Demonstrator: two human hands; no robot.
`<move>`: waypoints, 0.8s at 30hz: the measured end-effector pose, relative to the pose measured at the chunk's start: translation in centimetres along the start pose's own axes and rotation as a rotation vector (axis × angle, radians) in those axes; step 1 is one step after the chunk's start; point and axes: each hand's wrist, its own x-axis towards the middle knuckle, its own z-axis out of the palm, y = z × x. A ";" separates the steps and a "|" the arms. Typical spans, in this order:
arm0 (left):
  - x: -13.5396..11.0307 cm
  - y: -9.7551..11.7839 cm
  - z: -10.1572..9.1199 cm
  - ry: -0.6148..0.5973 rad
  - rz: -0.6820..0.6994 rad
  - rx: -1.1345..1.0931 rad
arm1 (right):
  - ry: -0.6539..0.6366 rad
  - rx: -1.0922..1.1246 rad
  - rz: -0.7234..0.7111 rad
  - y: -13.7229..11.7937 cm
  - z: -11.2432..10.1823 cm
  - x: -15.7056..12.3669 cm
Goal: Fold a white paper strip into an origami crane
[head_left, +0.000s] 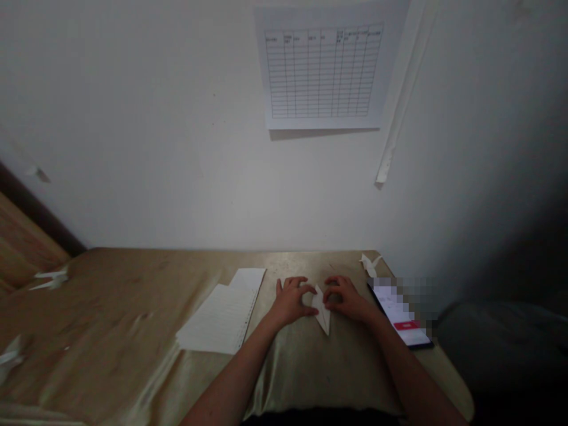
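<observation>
In the head view, a folded white paper [323,322] is lying between the two hands on the cloth-covered table [133,307]. Its long axis is running away from the person, slightly aslant, with the near point turning a little to the right and the far point to the left.

The left hand [291,302] is keeping thumb and forefinger apart, their tips meeting the paper's left edge. The right hand [347,300] is curling more narrowly at the right edge, so neither hand is clearly nearer. In this dim light I cannot tell whether either is pinching the paper or only resting against it.

Everything is lying directly on the cloth, not inside anything. Ruled sheets [217,319] are lying to the left of the left hand. A phone [399,313], its screen glowing, is lying beside the right forearm, with a small folded paper shape [370,265] just beyond it. A printed chart [326,77] is hanging on the wall [177,148].
</observation>
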 end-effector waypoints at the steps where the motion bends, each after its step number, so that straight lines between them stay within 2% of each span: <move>1: 0.0 0.0 0.0 0.000 -0.002 0.005 | -0.003 -0.004 0.003 0.0 0.0 0.0; 10: -0.1 -0.1 0.3 0.012 0.006 0.013 | -0.025 -0.019 0.028 -0.2 -0.2 0.1; 17: 0.1 -0.1 1.1 0.057 0.011 0.048 | 0.045 -0.050 0.012 0.2 0.6 0.4; 24: 0.1 0.2 1.0 0.045 0.030 0.025 | 0.045 -0.087 -0.009 0.0 0.5 0.3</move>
